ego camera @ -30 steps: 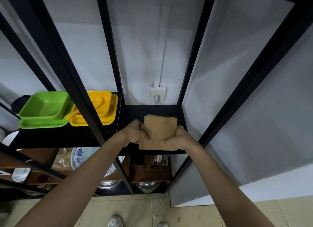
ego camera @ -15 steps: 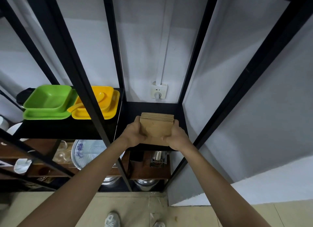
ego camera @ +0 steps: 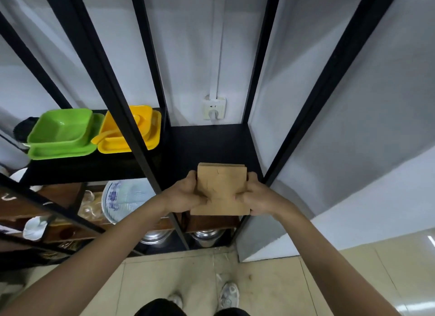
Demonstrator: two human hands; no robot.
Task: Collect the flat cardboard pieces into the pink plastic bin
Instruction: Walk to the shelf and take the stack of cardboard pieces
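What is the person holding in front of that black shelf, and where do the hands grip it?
A stack of flat cardboard pieces, held by both hands: the left hand on its left edge, the right hand on its right edge, thumbs on top.

You've got the stack of flat cardboard pieces point(ego camera: 221, 188) up off the black shelf point(ego camera: 211, 143), tan and square-cut, several thin layers showing along the far edge. It tilts with the broad face toward you, faint creases running across it. It sits over the shelf's front edge, pinched at both sides. The pink bin isn't in view.
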